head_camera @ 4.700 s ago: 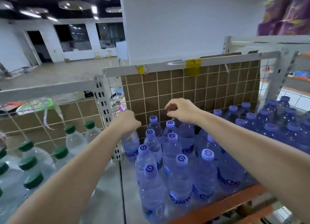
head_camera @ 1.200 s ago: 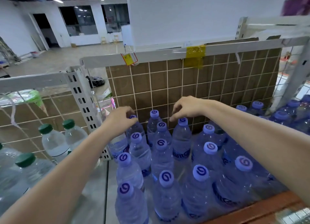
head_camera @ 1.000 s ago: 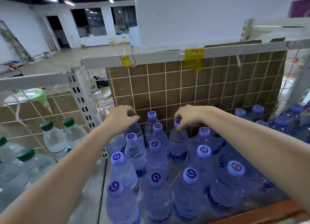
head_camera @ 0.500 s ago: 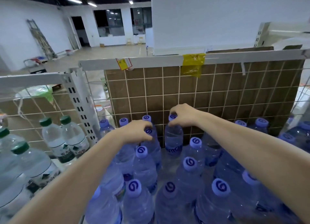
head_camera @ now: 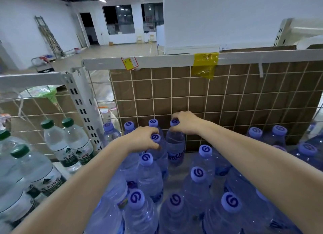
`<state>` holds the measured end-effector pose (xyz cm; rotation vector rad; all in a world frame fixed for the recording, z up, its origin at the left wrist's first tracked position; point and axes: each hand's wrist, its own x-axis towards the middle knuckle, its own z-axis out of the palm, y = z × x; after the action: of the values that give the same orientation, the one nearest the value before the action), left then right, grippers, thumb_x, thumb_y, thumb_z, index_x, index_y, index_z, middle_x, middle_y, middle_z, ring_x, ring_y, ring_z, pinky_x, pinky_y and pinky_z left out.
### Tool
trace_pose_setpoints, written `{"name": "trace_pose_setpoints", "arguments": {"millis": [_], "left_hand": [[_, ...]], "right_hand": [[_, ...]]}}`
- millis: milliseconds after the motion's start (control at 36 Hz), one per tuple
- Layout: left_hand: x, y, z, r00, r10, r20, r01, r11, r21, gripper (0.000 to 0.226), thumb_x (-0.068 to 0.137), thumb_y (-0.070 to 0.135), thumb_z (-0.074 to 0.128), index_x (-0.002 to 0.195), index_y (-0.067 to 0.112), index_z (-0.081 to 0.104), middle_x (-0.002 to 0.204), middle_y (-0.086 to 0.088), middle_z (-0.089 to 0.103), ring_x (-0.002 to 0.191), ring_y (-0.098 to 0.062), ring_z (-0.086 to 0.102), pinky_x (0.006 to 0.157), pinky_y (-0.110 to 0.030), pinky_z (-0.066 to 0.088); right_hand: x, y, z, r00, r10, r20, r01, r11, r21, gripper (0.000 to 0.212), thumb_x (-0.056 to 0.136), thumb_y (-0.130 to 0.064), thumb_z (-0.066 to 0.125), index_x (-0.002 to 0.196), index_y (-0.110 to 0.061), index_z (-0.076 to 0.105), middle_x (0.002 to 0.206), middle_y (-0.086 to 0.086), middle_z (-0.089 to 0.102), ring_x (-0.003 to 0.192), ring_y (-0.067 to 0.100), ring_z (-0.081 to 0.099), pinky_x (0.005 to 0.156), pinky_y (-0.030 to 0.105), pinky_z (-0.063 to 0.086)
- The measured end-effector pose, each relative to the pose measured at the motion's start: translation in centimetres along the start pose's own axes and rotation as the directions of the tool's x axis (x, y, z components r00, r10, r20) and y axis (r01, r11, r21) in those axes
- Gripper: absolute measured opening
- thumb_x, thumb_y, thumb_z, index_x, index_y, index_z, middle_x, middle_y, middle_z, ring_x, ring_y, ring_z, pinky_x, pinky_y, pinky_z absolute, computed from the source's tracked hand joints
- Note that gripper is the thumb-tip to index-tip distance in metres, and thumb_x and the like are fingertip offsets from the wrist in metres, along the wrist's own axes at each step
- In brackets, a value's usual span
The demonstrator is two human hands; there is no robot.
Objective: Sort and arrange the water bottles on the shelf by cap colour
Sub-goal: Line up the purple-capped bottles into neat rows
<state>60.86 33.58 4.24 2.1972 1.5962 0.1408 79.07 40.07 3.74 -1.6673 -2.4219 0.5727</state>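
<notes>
The purple-cap bottles [head_camera: 150, 174] stand upright, long axes vertical, caps up, packed in rows on the shelf [head_camera: 176, 170] below and around both hands. Each purple cap carries a dark swirl mark like a "G" or "6"; the body labels are dark blue with only fragments of letters showing, not readable.

The left hand [head_camera: 143, 140] is curled over the neck of one bottle [head_camera: 158, 151], fingers and thumb wrapped around just under its cap [head_camera: 155, 137]. Just to its right, the right hand [head_camera: 187, 122] grips the cap [head_camera: 174, 122] of a back-row bottle [head_camera: 174, 146], fingers bent down over it, knuckles up. Both forearms reach forward from the lower corners and converge; the hands sit near each other but apart.

Behind the hands, a wire grid [head_camera: 192, 97] backed with brown cardboard closes the shelf. On its top rail are yellow tape [head_camera: 204, 64] and a small red-and-yellow tag [head_camera: 130, 63], writing too small to read.

Left of the left hand, past a white slotted post [head_camera: 83, 102], the green-cap bottles [head_camera: 70, 142] stand upright, clear, with green-and-white labels bearing Chinese characters and a mountain emblem.
</notes>
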Motion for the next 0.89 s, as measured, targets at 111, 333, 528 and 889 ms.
{"name": "trace_pose_setpoints", "arguments": {"millis": [111,333,528,889], "left_hand": [[0.0,-0.1,0.1,1.0,-0.005,0.001,0.005,1.0,0.008,0.021,0.081,0.032,0.068,0.084,0.019,0.052,0.081,0.001,0.053,0.075,-0.015,0.05,0.063,-0.028,0.036],[-0.5,-0.2,-0.1,0.998,-0.057,0.009,0.057,0.998,-0.022,0.027,0.08,0.032,0.069,0.091,0.012,0.055,0.083,-0.002,0.056,0.071,-0.014,0.053,0.058,-0.024,0.04],[-0.4,-0.9,0.5,0.998,-0.023,-0.057,0.024,1.0,0.019,0.027,0.078,0.038,0.07,0.075,0.018,0.053,0.082,-0.001,0.059,0.076,-0.015,0.054,0.062,-0.026,0.038],[-0.1,0.9,0.6,0.988,0.118,-0.096,-0.12,0.992,-0.023,0.027,0.08,0.032,0.068,0.081,0.01,0.052,0.071,-0.001,0.047,0.066,-0.016,0.044,0.056,-0.028,0.031]], "right_hand": [[-0.5,0.0,-0.4,0.999,0.001,0.033,-0.002,1.0,0.027,0.051,0.082,-0.038,0.072,0.123,-0.014,0.055,0.115,0.008,0.061,0.098,0.023,0.058,0.082,0.034,0.05],[-3.0,0.6,-2.7,0.987,0.092,0.13,-0.107,0.988,0.113,0.053,0.085,-0.034,0.072,0.128,-0.011,0.052,0.104,0.007,0.066,0.079,0.017,0.068,0.06,0.024,0.051],[-5.7,1.5,-3.3,0.975,0.136,0.175,-0.155,0.982,0.103,0.04,0.087,-0.036,0.069,0.119,-0.015,0.059,0.105,-0.001,0.064,0.085,0.014,0.067,0.066,0.025,0.053],[-7.7,1.2,-3.2,0.974,0.114,0.194,-0.145,0.977,0.157,0.033,0.088,-0.033,0.068,0.116,-0.017,0.061,0.1,-0.003,0.065,0.083,0.013,0.068,0.067,0.024,0.051]]}}
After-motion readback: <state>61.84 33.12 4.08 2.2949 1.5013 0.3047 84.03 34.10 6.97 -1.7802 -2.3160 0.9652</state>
